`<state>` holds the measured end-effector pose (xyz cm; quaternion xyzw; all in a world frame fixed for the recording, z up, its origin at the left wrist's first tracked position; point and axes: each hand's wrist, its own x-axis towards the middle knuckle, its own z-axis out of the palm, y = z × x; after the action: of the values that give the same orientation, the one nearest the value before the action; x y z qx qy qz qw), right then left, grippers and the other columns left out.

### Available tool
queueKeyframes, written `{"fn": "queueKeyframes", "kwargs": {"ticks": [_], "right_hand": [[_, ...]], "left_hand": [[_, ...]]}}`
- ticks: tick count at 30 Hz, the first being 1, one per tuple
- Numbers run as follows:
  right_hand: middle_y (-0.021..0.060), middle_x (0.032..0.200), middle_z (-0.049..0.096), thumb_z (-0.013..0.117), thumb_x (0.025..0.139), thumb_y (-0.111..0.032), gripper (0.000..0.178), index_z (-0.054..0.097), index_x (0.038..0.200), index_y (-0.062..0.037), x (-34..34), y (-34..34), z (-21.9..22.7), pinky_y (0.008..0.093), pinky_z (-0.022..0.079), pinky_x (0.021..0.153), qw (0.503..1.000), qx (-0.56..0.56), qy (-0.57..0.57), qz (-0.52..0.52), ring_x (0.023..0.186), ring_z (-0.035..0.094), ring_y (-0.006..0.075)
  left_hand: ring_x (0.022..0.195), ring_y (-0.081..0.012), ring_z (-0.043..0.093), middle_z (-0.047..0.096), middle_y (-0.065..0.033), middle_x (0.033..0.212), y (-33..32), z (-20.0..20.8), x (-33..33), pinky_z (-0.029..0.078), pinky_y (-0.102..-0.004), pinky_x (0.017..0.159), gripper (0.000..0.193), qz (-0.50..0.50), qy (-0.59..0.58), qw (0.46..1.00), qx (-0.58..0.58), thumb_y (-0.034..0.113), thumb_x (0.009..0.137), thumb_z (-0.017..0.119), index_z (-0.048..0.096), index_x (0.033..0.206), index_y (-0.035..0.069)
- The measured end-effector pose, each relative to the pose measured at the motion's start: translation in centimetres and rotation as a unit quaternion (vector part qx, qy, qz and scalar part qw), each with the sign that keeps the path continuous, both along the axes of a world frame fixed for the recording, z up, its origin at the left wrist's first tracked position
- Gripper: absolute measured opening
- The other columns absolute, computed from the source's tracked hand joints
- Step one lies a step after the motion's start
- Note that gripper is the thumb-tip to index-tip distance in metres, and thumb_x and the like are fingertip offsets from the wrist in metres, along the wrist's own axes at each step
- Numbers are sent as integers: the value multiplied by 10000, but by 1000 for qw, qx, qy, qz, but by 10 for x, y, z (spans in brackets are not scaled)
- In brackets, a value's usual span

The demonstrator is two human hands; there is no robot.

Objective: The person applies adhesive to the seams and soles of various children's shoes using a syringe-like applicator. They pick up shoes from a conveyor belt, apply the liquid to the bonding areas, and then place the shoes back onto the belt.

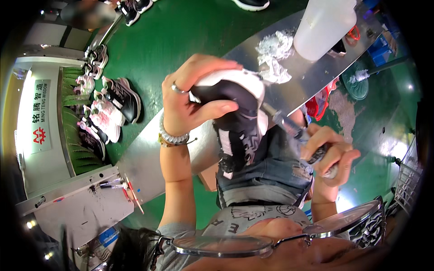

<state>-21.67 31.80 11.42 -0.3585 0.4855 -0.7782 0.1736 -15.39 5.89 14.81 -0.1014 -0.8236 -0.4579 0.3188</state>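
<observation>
A black and white sneaker (237, 106) is held up in front of me, its white sole edge facing up and to the right. My left hand (196, 92), with a ring and bracelets, wraps round it with the thumb pressed on the black upper. My right hand (329, 153) is closed round a slim tool with a metallic shaft (289, 125), partly blurred by motion. The narrow end of the tool comes close to the sole edge; whether it touches, I cannot tell. Its exact kind is unclear.
Crumpled white paper (275, 53) and a white plastic container (323, 29) stand on the metal bench (294, 92). Several finished-looking shoes (124, 97) line the left. Pens and thin brushes (131, 192) lie on a white table. A red shoe (320, 101) is beyond the bench edge.
</observation>
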Motion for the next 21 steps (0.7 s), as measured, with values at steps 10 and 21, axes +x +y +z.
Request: {"fn": "queueKeyframes", "kwargs": {"ticks": [10, 21], "right_hand": [[251, 863, 565, 123, 972, -382, 681, 470, 518, -11, 28, 9, -59, 303, 398, 614, 993, -12, -91, 79, 656, 519, 237], [191, 851, 590, 156, 975, -364, 673, 459, 513, 20, 36, 15, -69, 247, 343, 469, 995, 93, -27, 6, 509, 445, 129]], "left_hand": [[835, -178, 597, 627, -141, 940, -29, -21, 14, 466, -260, 749, 407, 61, -47, 994, 82, 259, 789, 639, 546, 1047, -42], [743, -55, 504, 599, -14, 874, -75, -76, 0, 410, -188, 689, 257, 204, -35, 953, 222, 179, 900, 522, 587, 1037, -29]]}}
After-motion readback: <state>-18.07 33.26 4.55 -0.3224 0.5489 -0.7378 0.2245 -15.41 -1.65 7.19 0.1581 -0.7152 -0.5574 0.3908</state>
